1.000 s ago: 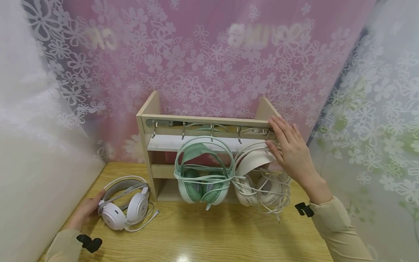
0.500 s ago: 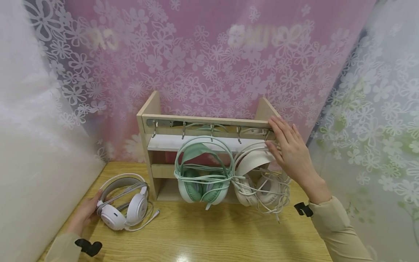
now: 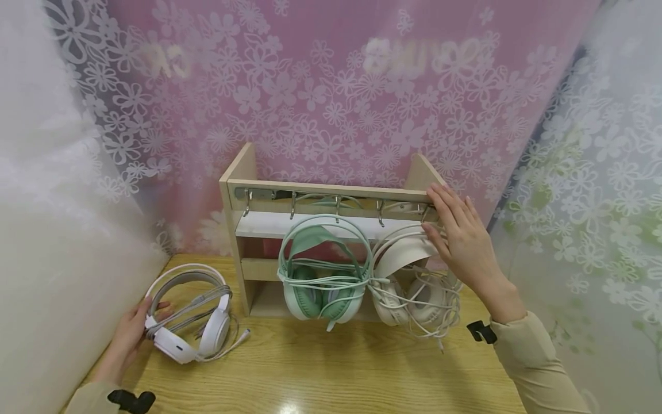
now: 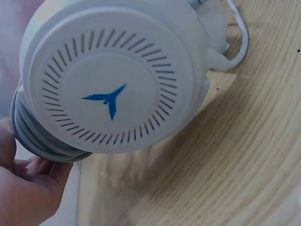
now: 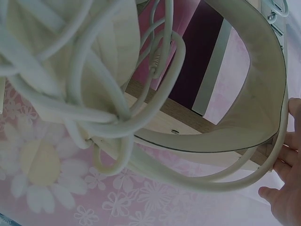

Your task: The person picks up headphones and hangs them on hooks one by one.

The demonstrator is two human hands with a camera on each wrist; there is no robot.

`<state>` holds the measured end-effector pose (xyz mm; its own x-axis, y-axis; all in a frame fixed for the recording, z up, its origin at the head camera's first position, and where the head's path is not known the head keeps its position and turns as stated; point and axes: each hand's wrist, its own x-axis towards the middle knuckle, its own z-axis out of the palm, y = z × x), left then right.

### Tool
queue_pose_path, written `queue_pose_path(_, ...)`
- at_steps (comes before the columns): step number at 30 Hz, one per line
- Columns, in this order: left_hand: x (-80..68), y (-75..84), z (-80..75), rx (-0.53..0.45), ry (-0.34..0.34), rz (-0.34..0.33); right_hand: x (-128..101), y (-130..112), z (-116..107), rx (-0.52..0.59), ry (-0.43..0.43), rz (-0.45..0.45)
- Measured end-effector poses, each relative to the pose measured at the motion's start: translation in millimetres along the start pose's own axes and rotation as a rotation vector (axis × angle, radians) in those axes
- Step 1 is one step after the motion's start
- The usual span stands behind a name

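My left hand (image 3: 126, 336) grips a white headset (image 3: 214, 333) by its left side, where headband and earcup meet. Grey cord is wound round this headset, and its microphone boom points right. In the left wrist view a white earcup (image 4: 113, 61) with a blue three-pointed mark is tilted over the table, its shadow below; thumb and fingers pinch beside the coiled cord (image 4: 37, 136). My right hand (image 3: 465, 247) rests with straight fingers on the upper right corner of a wooden shelf (image 3: 258, 270). Just below it hangs a cream headset (image 3: 403, 256) wrapped in loose cord.
A mint green headset (image 3: 310, 238) hangs on the shelf's middle hook, its cord wrapped across the earcups. Several metal hooks line the front rail; the leftmost hook (image 3: 247, 202) bears nothing. A white curtain (image 3: 62, 230) stands close on the left. Wooden tabletop (image 3: 331, 368) lies in front.
My left hand has raised the white headset slightly and shifted it a little left, tilting it more upright. The right hand stays at the shelf corner.
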<state>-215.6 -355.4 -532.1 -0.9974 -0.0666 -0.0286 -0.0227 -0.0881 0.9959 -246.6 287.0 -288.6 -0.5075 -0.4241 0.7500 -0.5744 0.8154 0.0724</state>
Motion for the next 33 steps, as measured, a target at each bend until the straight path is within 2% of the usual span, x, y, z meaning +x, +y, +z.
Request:
queue_pose_path(4, -2.8, 3.4, 3.1, -0.029, -0.014, 0.093, -1, 0, 0, 0.002, -0.005, 0.003)
queue_pose_path(11, -8.2, 7.7, 11.8, -0.032, -0.004, 0.188, -1, 0, 0, 0.005, -0.009, 0.008)
queue_pose_path(15, -15.8, 11.9, 20.7, -0.100, -0.012, 0.256, -1, 0, 0, 0.005, -0.009, 0.005)
queue_pose_path(18, -21.0, 16.9, 30.6, -0.154, 0.006, 0.293, -1, 0, 1, 0.004, -0.002, 0.001)
queue_pose_path(20, -23.9, 20.0, 36.5, -0.162, 0.034, 0.301, 0, 0, 1, 0.006, 0.003, -0.002)
queue_pose_path(25, -27.0, 24.6, 43.4, -0.131, 0.098, 0.270, 0, 0, 0, 0.010, -0.002, -0.001)
queue_pose_path(33, -29.9, 27.0, 44.6, -0.052, 0.083, 0.253, 0, -1, 0, 0.010, 0.008, -0.002)
